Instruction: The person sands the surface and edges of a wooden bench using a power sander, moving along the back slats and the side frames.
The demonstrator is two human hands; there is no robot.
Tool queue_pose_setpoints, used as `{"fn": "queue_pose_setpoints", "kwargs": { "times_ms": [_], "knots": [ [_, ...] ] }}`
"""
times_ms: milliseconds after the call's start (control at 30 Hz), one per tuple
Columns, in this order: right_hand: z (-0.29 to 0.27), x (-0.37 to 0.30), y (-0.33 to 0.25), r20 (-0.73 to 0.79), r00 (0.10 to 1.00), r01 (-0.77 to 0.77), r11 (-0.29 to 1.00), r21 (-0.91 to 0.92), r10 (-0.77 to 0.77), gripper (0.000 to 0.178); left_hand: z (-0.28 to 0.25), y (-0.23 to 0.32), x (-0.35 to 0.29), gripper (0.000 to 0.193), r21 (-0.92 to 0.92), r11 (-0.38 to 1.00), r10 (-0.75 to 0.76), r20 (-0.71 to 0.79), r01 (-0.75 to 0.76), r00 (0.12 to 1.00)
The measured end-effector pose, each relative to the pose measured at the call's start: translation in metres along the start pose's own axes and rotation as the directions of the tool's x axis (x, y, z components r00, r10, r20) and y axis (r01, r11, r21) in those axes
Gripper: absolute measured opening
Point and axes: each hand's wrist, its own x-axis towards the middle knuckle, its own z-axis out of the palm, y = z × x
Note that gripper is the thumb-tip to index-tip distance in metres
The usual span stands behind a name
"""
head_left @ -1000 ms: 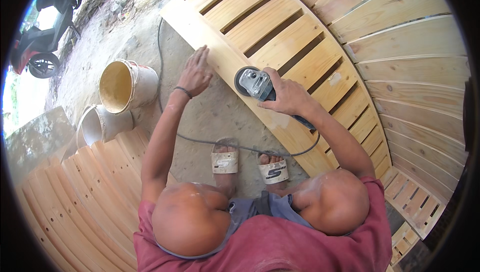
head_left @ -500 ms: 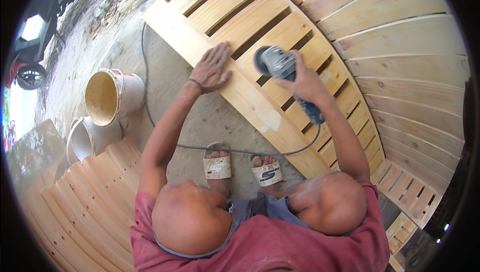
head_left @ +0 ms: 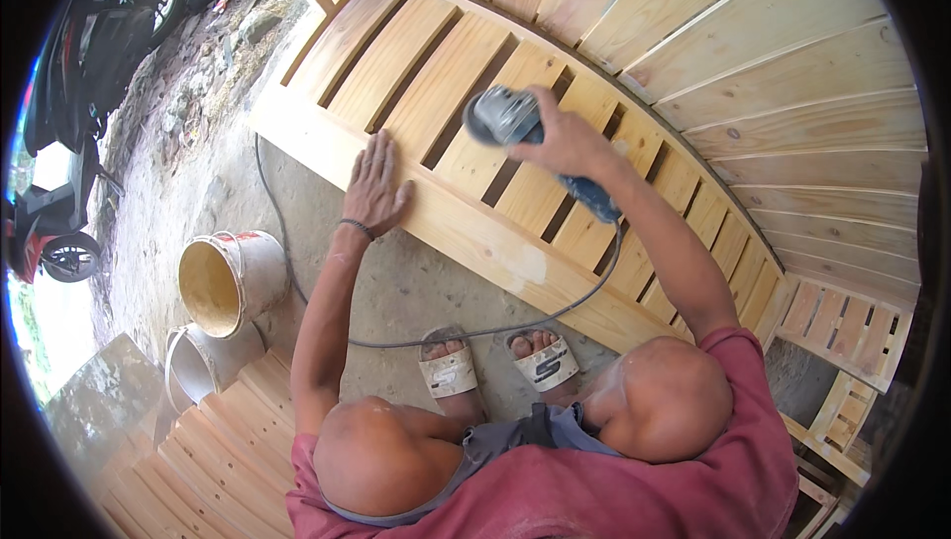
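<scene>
Moved, rail (head_left: 495, 254) to slats (head_left: 448, 81): grinder (head_left: 509, 118), underside hidden, right hand (head_left: 572, 146) closed round it. Left hand (head_left: 376, 188): flat on rail, empty.

A silver-headed blue angle grinder (head_left: 517, 121) slants toward the upper left over a pale slatted wooden panel (head_left: 451, 217), which lies aslant with dark gaps showing.

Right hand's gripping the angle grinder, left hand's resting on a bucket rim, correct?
The bit about the left hand is wrong: the head view shows it resting on the wooden edge board beside the slats. The right hand does grip the angle grinder.
</scene>
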Motion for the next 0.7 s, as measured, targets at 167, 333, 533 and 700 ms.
{"fn": "queue_pose_setpoints", "kwargs": {
  "times_ms": [167,333,533,700],
  "knots": [
    [-0.029,0.032,0.037,-0.199,0.976,-0.086,0.995,0.04,0.092,0.103,0.001,0.047,0.029,0.083,-0.002,0.996,0.085,-0.035,-0.085,0.996],
    [-0.056,0.052,0.053,-0.249,0.942,-0.196,0.971,0.14,0.226,0.109,0.008,0.07,0.043,0.084,-0.098,0.985,0.132,-0.08,-0.139,0.988],
    [-0.054,0.05,0.083,-0.31,0.919,-0.214,0.969,0.124,0.243,0.117,0.012,0.091,0.046,0.084,-0.059,0.978,0.195,-0.099,-0.201,0.976],
    [-0.057,0.034,0.083,-0.33,0.885,-0.301,0.944,0.133,0.329,0.118,0.016,0.109,0.035,0.079,-0.028,0.97,0.239,-0.099,-0.243,0.966]
  ]
}}
